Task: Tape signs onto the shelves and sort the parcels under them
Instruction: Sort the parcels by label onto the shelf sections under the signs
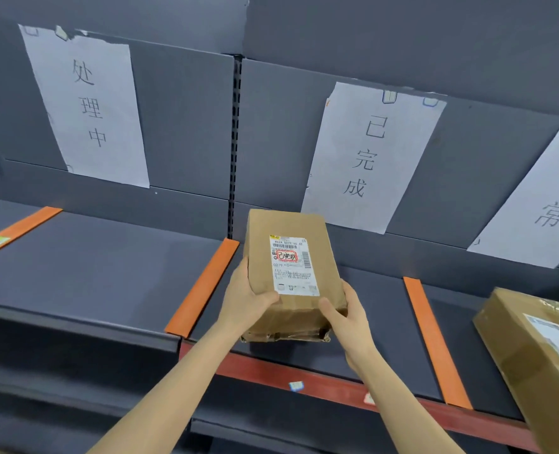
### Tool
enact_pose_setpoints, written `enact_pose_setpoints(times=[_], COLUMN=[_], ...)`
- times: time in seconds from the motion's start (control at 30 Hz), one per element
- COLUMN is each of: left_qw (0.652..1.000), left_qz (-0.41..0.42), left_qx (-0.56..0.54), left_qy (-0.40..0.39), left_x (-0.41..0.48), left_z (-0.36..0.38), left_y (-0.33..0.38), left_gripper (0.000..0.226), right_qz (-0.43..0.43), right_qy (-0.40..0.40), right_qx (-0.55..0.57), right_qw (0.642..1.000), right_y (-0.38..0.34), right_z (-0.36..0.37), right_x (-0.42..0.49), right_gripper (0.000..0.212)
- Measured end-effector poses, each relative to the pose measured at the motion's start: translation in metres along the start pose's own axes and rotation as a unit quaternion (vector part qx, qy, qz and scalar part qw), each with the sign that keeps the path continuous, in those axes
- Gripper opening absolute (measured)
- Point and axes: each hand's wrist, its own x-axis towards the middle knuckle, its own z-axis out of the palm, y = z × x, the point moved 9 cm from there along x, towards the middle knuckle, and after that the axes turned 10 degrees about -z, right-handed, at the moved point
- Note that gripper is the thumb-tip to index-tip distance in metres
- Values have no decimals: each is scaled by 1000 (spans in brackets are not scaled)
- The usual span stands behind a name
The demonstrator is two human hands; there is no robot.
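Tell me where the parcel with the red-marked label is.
The parcel sits mid-frame in the head view, gripped by the left hand and right hand, just right of an orange divider, below the 已完成 sign.

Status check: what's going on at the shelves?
Left hand, right hand grip small brown cardboard parcel. Held under white paper sign. Big cardboard box sits right, past orange divider.

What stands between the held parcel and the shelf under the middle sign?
Nothing visible. Left hand and right hand hold the parcel over the shelf below the middle sign; the other box lies past the right divider.
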Motion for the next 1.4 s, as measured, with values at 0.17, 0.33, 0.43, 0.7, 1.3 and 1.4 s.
enact_pose_setpoints(times=[0.17, 0.33, 0.43, 0.7, 1.3, 1.4], left_qw=[1000, 999, 996, 992, 810, 804], left_qz=[-5, -24, -21, -12, -180, -176], left_qx=[8, 46, 74, 118, 543, 552], left_qy=[-8, 17, 36, 38, 132, 137], left_x=[20, 38, 47, 61, 40, 38], left_z=[9, 2, -4, -12, -78, -73], left_y=[-3, -11, -19, -34, -119, -118], left_gripper=[58, 73, 66, 52, 41, 42], right_qz=[-22, -82, -91, -99, -99, -101], right_qy=[-35, -73, -76, -82, -82, -81], right_qx=[-28, -121, -160, -247, -273, -275], right_qw=[999, 987, 980, 960, 953, 953], right_y=[9, 9, 16, 28, 28, 27], right_z=[3, 20, 29, 43, 43, 42], right_x=[16, 32, 40, 48, 50, 50], right_gripper=[72, 71, 69, 62, 60, 60])
